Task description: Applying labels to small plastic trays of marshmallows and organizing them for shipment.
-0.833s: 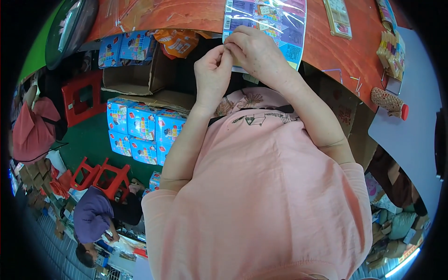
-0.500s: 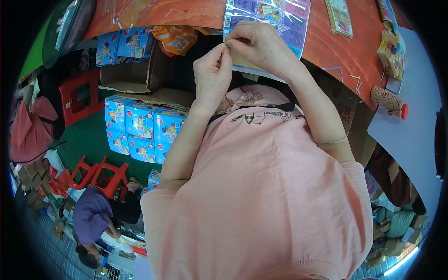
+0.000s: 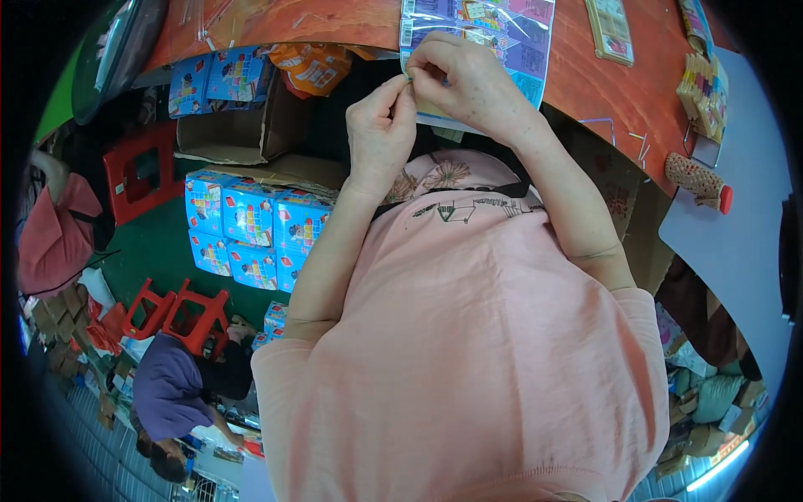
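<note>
Thumb and fingers pinched, my left hand (image 3: 381, 130) is raised at the table's near edge. My right hand (image 3: 473, 88) pinches too, its fingertips meeting the left ones. Between them is a tiny greenish bit, too small to name. Under and beyond my right hand lies a printed purple and blue sheet (image 3: 527, 58) with a shiny, clear surface. A clear-lidded tray with pale compartments (image 3: 611, 32) rests on the table to the right of the sheet.
The red-brown table (image 3: 326, 21) holds thin sticks (image 3: 642, 146), a bundle of coloured strips (image 3: 704, 105) and a woven roll (image 3: 694, 181). Blue boxes (image 3: 249, 219) are stacked at left by an open carton (image 3: 222, 138) and red stools (image 3: 196, 318). A person in purple (image 3: 171, 385) sits behind.
My hands stay pinched together with barely any shift. At lower left, the person in purple has moved an arm and their head; the person in pink at far left has moved an arm.
</note>
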Motion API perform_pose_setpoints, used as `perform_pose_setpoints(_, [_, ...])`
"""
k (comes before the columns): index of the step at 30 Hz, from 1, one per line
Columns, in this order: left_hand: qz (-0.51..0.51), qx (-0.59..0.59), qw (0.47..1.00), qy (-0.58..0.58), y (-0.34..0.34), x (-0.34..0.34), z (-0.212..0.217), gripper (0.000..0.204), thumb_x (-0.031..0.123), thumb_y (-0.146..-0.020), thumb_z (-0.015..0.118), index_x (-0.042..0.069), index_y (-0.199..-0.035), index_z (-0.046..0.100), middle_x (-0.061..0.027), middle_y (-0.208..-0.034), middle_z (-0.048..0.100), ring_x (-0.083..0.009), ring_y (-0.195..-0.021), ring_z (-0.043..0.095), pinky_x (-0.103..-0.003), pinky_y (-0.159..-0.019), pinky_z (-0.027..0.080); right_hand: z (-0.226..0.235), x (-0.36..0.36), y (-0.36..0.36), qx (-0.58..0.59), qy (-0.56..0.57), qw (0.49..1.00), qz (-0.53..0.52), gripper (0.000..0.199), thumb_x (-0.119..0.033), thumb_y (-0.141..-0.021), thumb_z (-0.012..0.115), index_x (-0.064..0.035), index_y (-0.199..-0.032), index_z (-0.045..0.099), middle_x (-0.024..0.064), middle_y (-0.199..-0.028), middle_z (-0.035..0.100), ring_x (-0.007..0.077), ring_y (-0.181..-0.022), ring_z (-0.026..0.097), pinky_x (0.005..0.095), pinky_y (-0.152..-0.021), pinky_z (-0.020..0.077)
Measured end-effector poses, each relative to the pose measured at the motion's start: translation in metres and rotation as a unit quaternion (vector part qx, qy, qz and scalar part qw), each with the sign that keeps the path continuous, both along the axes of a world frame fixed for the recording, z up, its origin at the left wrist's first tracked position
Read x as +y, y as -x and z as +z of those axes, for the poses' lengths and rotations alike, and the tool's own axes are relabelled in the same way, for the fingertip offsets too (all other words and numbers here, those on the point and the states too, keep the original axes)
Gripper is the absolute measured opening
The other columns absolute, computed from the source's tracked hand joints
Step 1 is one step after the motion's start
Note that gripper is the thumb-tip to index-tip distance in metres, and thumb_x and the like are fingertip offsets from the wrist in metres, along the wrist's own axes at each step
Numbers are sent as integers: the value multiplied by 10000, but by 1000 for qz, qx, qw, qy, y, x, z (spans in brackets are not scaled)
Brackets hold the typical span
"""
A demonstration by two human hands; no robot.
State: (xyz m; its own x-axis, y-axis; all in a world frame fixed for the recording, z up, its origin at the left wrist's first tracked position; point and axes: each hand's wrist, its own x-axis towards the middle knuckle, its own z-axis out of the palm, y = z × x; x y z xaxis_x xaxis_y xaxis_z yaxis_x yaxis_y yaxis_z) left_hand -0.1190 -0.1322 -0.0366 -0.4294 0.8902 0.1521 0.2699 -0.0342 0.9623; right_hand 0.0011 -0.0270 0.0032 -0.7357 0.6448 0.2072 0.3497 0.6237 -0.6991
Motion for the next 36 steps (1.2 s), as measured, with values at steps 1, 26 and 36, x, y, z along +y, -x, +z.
perform_pose_setpoints(1, [6, -66, 997, 33, 0, 0, 1, 118, 73, -947, 621, -33, -966, 670, -58, -673, 632, -109, -584, 587, -274, -541, 443, -1, 1, 0, 1, 1, 1000, 1, 116, -89, -844, 665, 14, -894, 647, 114, -833, 632, 218, -744, 655, 319, -661, 522])
perform_pose_setpoints(26, [127, 483, 866, 8, 9, 56, 81, 386, 184, -892, 712, 18, -1220, 594, -174, -1193, 585, -289, -955, 633, -385, -731, 534, 98, 9, -117, 384, -132, 857, -317, 94, 25, -927, 550, 11, -992, 616, 103, -951, 621, 138, -773, 566, 283, -693, 485])
perform_pose_setpoints(36, [-112, -432, 894, -28, -51, 63, 122, 323, 260, -1071, 420, -19, -1134, 569, -140, -1001, 688, -226, -852, 689, -323, -686, 543, 67, 6, -86, 140, -362, 906, -166, 340, -174, -735, 745, -134, -1066, 677, 88, -1134, 600, 264, -1055, 542, 407, -903, 383])
